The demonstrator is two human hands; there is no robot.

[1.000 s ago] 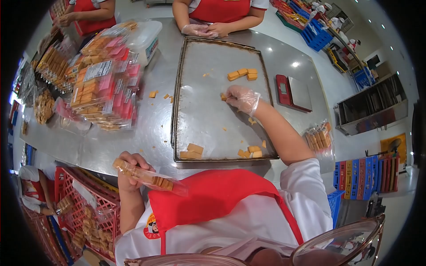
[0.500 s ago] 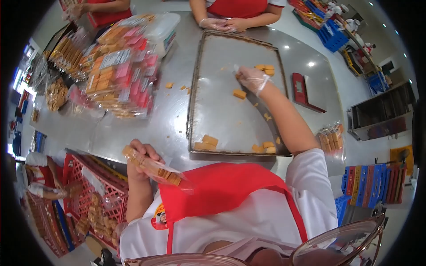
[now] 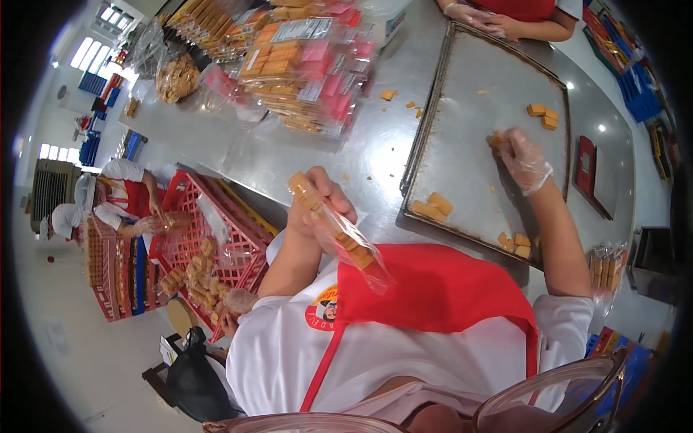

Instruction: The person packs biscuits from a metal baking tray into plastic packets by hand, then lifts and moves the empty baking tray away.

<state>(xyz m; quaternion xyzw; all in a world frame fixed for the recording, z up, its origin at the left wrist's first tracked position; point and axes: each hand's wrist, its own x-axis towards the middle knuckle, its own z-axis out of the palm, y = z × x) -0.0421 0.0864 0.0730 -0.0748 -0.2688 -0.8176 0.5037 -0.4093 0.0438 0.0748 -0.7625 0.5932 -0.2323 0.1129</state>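
My left hand (image 3: 323, 204), bare, is closed around a clear plastic bag of biscuits (image 3: 352, 249). Small golden rectangular biscuits lie in a row inside the bag, which slants down across my apron. My right hand (image 3: 525, 162), in a clear glove, is over the metal baking tray (image 3: 462, 232). Its fingers pinch a single biscuit (image 3: 495, 140) at the tray's surface. Near the tray's right side lies a small group of biscuits (image 3: 543, 115). More biscuits (image 3: 433, 206) rest at the near left corner, and broken pieces (image 3: 515, 244) at the near right.
Packed biscuit bags (image 3: 296, 72) are piled at the table's left. Crumbs (image 3: 388, 94) dot the steel table. A red scale-like device (image 3: 586, 173) sits right of the tray. A red crate (image 3: 216, 245) holds biscuit bags at lower left. A co-worker's gloved hands (image 3: 487, 20) rest beyond the tray.
The view has swung left. My right hand has moved from near the grouped biscuits to the single biscuit and closed on it. My left hand still holds the bag.
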